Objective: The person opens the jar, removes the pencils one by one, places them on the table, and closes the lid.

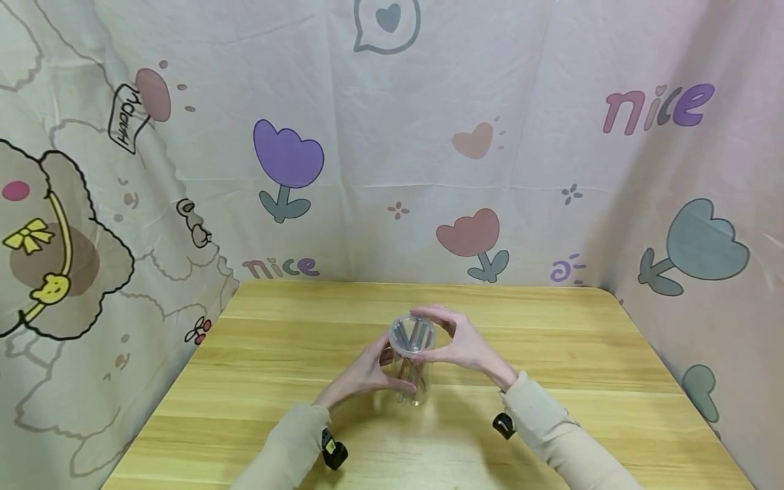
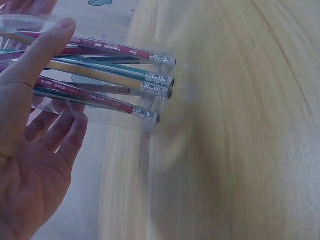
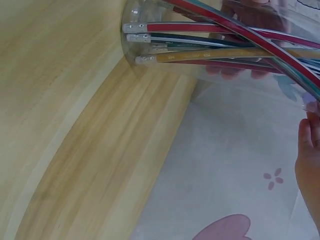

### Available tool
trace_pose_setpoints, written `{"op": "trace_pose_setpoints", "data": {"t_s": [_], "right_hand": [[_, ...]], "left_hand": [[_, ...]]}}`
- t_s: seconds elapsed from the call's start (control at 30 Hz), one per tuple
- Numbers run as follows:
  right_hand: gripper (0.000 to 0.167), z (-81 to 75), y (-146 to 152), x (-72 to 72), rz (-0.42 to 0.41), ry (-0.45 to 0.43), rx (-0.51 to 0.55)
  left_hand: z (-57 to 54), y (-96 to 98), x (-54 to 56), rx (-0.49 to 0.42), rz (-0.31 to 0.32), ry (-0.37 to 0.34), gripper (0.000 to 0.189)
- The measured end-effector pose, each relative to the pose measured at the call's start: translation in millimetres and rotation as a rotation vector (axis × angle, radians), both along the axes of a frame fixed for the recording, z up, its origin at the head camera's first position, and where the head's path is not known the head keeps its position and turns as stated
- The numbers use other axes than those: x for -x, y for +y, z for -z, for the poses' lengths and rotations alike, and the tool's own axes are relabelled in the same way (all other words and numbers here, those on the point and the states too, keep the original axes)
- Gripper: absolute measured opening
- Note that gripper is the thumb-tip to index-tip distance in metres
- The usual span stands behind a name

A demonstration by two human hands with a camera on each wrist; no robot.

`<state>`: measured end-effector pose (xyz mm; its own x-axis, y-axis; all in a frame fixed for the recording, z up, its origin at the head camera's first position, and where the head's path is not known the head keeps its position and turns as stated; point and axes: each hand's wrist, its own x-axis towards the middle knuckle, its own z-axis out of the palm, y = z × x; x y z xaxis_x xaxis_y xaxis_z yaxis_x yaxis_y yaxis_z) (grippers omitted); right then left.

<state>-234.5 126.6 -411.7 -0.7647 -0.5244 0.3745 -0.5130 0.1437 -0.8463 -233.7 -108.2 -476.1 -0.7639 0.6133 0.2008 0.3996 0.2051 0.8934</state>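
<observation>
Left grip [image 1: 367, 371]: thumb and fingers curved partway round the container's wall, holding it from the left side.
Clear container [image 1: 424, 393]: roughly upright between the hands, near the middle of the worktop [image 1: 275, 327]; whether its base rests on the wood or sits just above it cannot be told.
Pencils [image 2: 107, 77]: several inside, red, green, yellow-orange and dark, leaning across one another, eraser ends down at the base.
Rim [image 1: 399, 351]: pale and round; whether a see-through lid covers it is unclear.
Step at the rim: apparently steadying the container with one hand while the other handles its top; the next move likely calls for a firm left hold without squeezing or tipping the wall.
Right grip [image 1: 462, 344]: spread to the rim's width, thumb near side, fingers far side, holding the top.
</observation>
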Motion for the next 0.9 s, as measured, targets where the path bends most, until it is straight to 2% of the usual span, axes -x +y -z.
{"op": "trace_pose_setpoints", "data": {"t_s": [0.3, 0.5, 0.63, 0.8, 0.9], "right_hand": [[0.074, 5.7, 5.4, 10.1, -0.122, -0.062, 0.049], [0.08, 3.9, 8.0, 8.7, -0.17, -0.081, 0.017], [0.088, 1.8, 5.6, 2.6, -0.104, -0.027, -0.042], [0.09, -1.5, -1.3, -4.1, 0.066, 0.144, -0.108], [0.088, -3.6, -4.9, -5.4, 0.13, 0.217, -0.122]], "left_hand": [[1.2, 0.9, 1.2, -0.004, 0.005, 0.011, 0.116], [0.9, 0.9, 0.8, -0.006, 0.002, 0.007, 0.114], [1.0, 1.0, 0.6, -0.011, -0.003, 0.002, 0.112], [1.8, 1.0, 1.1, -0.005, -0.01, 0.009, 0.113], [1.6, 0.8, 0.9, -0.006, -0.008, 0.015, 0.115]]}}
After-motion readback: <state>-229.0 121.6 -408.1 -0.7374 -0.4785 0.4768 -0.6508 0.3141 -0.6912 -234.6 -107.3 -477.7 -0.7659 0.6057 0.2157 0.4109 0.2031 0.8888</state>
